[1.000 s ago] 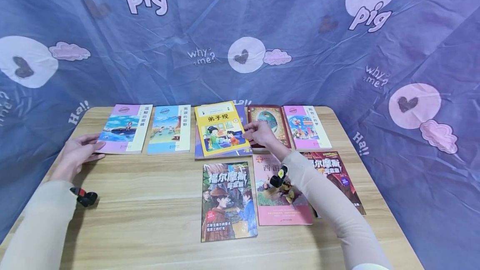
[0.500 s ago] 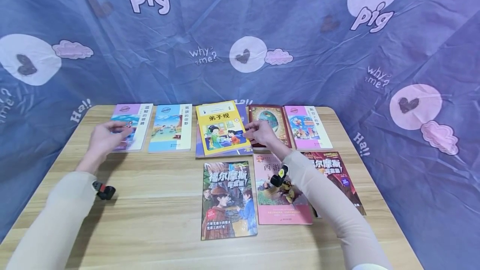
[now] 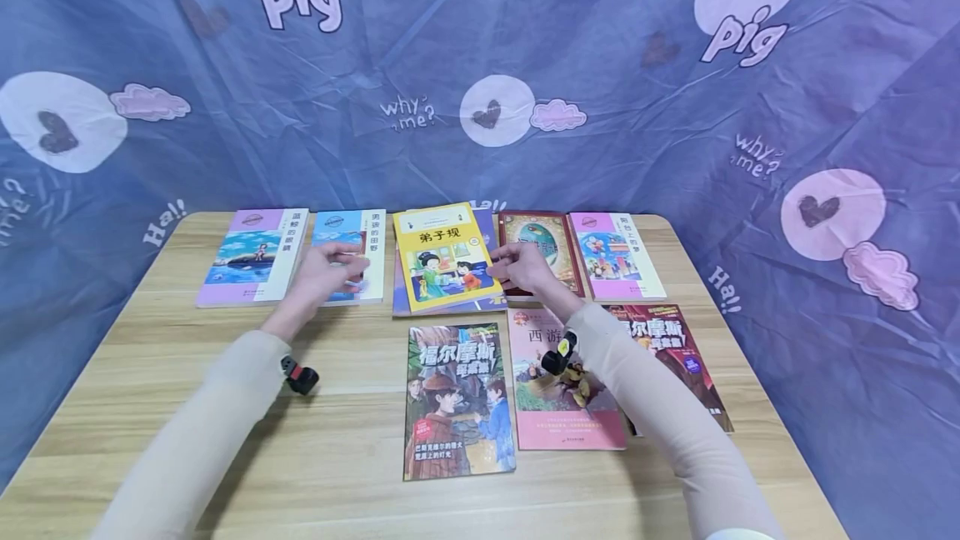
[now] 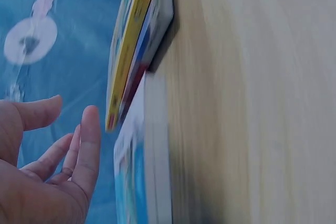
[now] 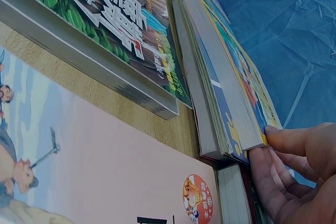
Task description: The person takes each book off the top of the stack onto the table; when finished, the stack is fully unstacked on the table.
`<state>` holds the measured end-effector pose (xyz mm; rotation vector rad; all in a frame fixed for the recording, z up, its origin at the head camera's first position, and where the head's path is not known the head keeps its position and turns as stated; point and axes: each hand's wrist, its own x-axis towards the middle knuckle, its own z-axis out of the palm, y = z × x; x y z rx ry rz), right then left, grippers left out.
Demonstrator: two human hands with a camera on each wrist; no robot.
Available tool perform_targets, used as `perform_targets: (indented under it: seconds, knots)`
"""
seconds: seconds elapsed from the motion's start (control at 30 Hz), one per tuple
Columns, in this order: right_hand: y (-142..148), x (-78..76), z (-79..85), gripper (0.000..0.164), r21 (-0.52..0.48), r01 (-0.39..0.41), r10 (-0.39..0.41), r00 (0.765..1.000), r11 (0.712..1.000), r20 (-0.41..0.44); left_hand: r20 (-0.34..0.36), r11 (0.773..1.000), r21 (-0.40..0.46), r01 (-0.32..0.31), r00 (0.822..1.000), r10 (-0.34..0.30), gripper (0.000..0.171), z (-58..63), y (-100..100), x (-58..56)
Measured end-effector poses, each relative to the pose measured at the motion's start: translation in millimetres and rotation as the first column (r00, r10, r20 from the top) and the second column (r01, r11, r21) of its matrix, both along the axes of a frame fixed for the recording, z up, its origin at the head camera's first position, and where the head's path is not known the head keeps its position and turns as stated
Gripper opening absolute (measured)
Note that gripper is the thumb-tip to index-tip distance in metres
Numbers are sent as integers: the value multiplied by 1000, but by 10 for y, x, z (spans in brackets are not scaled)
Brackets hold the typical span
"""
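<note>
My right hand (image 3: 528, 269) pinches the lower right edge of a yellow picture-covered book (image 3: 438, 269); in the right wrist view its thumb (image 5: 286, 139) lies on the cover and fingers curl beneath the corner. That book lies slightly askew on a purple book (image 3: 486, 227) in a small stack. My left hand (image 3: 322, 273) hovers over a light-blue book (image 3: 333, 227), fingers spread and loosely bent, holding nothing. In the left wrist view the same hand (image 4: 52, 182) is apart from the blue book's edge, and the yellow spine (image 4: 128, 56) is farther ahead.
Left of the blue book lies a pink-and-blue book (image 3: 247, 261). A dark red book (image 3: 558, 265) and another pink book (image 3: 611, 257) continue the back row. Nearer are a detective comic (image 3: 457, 407), a pink-bottomed book (image 3: 570, 427) and a dark red comic (image 3: 693, 373). Patterned blue cloth (image 3: 360, 107) hangs behind.
My left hand has left the edge of the leftmost book and moved right, across it to over the light-blue book. The right hand stays at the yellow book's edge.
</note>
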<state>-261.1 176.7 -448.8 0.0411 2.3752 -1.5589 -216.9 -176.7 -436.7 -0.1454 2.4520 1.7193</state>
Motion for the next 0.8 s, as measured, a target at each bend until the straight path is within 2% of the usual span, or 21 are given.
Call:
perform_targets:
  seconds: [0.2,0.33,0.63,0.8]
  knots:
    - [10,-1,-8,40,-2,1,-1,1000,1000,0,48,998,63,32,998,-35,52,-107,365,-47]
    - [4,3,-20,39,-18,-6,6,1000,1000,-5,76,997,63,40,996,-45,51,-157,513,-65]
    - [-37,78,0,37,-56,-8,9,1000,998,4,121,998,62,-1,993,-6,55,-193,618,-111]
    - [-59,120,11,38,-58,-12,12,1000,998,2,115,1000,-25,2,993,1,59,-215,625,-121]
